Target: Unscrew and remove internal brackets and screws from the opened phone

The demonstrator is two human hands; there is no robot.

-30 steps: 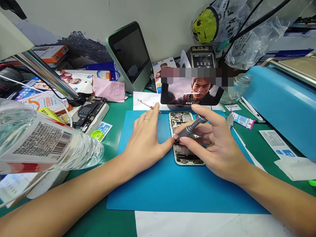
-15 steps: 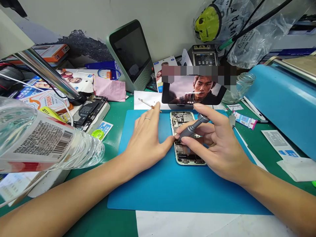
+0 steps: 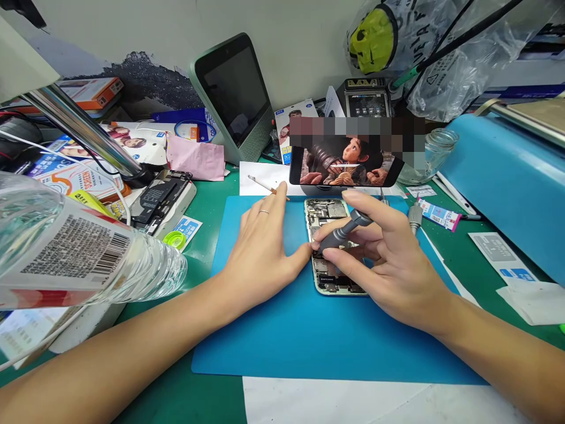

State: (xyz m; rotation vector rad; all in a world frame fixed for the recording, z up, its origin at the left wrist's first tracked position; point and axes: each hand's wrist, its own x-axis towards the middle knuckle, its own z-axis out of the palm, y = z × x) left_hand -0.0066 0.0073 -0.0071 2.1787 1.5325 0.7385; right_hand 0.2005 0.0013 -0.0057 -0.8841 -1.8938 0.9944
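Observation:
An opened smartphone (image 3: 329, 281) lies on a blue mat (image 3: 282, 347), its circuit boards and inner parts bare. My right hand (image 3: 388, 259) grips a grey screwdriver (image 3: 339, 234), tilted, with its lower end over the phone's middle; the tip is hidden by fingers. The index finger rests at the driver's top end. My left hand (image 3: 265, 253), wearing a ring, lies flat on the mat to the left, fingers stretched out. Its thumb tip touches the phone's left edge. My right hand covers part of the phone's right side.
A propped phone (image 3: 348, 162) playing a video stands behind the mat, near a cigarette (image 3: 263, 185). At left are a clear bottle (image 3: 150, 265) and another opened phone (image 3: 161, 200). A second screwdriver (image 3: 415, 217), a glass jar (image 3: 435, 153) and a smart display (image 3: 236, 88) surround the mat.
The picture on the propped phone has changed. My right hand and the screwdriver have shifted very slightly; the index finger sits a little farther left. My left hand has stayed put.

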